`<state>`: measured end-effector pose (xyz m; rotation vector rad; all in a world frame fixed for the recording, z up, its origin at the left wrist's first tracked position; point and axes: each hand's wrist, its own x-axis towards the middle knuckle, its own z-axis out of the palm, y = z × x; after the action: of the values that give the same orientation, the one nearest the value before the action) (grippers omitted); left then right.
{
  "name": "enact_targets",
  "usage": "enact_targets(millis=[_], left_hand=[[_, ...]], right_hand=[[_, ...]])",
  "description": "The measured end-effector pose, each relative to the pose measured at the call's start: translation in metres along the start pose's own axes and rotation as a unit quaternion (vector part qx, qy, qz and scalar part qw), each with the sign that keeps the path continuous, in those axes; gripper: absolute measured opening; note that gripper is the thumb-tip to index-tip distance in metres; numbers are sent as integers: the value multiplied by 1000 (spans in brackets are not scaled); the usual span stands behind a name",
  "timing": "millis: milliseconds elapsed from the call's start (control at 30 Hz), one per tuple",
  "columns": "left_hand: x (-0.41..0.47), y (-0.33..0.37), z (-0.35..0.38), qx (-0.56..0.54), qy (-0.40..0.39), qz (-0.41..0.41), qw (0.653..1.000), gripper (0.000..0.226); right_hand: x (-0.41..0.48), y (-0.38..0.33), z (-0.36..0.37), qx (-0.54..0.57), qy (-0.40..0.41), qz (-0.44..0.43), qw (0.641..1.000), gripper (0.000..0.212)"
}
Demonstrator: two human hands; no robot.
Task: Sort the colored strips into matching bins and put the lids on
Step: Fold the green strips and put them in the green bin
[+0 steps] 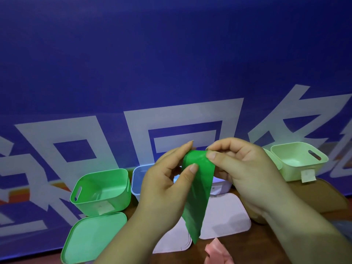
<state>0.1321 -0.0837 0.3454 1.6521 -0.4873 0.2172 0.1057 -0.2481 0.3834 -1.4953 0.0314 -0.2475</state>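
Note:
A green strip (198,189) hangs in front of me, held up at its top end by both hands. My left hand (167,185) pinches its left edge with thumb and fingers. My right hand (242,168) pinches its top right corner. The open green bin (101,189) stands at the left, with its green lid (93,237) lying flat in front of it. A pale blue bin (138,180) sits behind my hands, mostly hidden. At the right stands an open pale yellow-green bin (299,161). A pink strip (217,252) lies at the bottom edge.
Two pale lids lie on the brown table: one (226,216) under the strip and one (175,242) nearer me. A blue banner with large white characters (171,73) rises right behind the bins.

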Motion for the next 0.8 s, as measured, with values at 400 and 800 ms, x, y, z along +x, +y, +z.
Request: enact_targets(millis=[400,800], left_hand=[[-8,1,27,51,81,-23,995,53],[-1,1,22,140,94,64,984,49]], right_hand=[[-4,10,16,-31,80,-47,995,13],[-4,17,18,-101,114,-101,983,21]])
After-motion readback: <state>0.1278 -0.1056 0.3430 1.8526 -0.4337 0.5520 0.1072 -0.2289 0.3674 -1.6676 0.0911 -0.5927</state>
